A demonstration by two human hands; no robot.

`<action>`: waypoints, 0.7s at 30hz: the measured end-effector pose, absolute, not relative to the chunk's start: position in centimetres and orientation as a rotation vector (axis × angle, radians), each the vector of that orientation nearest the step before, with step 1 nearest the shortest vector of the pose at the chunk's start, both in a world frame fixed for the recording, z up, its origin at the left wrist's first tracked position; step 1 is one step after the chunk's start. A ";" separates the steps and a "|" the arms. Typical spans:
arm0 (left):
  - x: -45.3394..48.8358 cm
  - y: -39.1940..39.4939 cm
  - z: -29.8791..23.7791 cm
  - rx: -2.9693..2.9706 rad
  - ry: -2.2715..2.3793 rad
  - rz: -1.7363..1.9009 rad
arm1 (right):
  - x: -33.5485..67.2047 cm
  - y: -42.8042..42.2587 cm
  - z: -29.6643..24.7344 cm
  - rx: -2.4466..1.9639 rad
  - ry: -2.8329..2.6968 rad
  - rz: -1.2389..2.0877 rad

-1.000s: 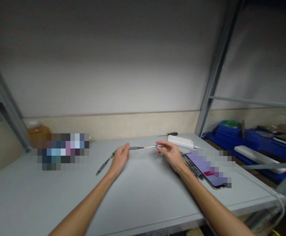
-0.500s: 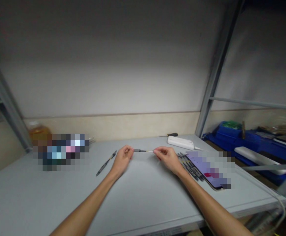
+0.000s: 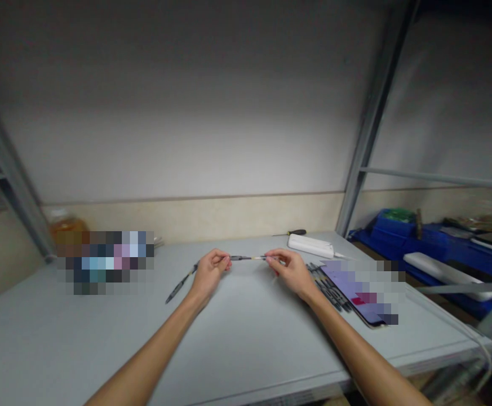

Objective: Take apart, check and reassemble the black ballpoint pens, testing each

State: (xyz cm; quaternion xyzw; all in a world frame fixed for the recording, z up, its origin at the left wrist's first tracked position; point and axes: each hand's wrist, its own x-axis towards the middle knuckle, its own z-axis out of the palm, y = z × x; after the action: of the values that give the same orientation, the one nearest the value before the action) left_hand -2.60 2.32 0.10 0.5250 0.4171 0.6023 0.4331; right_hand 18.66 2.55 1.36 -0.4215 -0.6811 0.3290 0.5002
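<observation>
My left hand point(image 3: 210, 272) is closed in a pinch on the dark grey front part of a pen point(image 3: 240, 258), held level just above the table. A thin pale refill point(image 3: 257, 258) sticks out of it towards the right. My right hand point(image 3: 288, 269) is closed around the other end, where a short dark piece shows at the fingertips; most of that piece is hidden by the fingers. Beside my left wrist lies another dark pen point(image 3: 181, 286). Several similar pens point(image 3: 329, 290) rest in a row to the right of my right hand.
Right of the pens lies a phone point(image 3: 351, 294), partly blurred out. A white power strip point(image 3: 310, 246) and a screwdriver point(image 3: 297, 232) lie at the back of the grey table point(image 3: 246, 349). Blurred items point(image 3: 106, 262) stand at left, and blue bins point(image 3: 391, 228) beyond the right edge.
A dark piece now shows at my right fingertips, around the refill's end, where only the thin refill was visible before. My left hand has barely moved.
</observation>
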 end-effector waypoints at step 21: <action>-2.1 1.9 0.3 1.294 1.023 1.429 | 18.6 2.1 1.5 -1.155 -1.743 0.786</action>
State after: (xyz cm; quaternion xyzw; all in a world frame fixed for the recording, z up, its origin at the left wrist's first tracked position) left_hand -2.11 1.94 0.30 0.5259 0.4160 0.5810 0.4612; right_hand 18.60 2.09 1.54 -0.4646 -0.7014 0.3162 0.4385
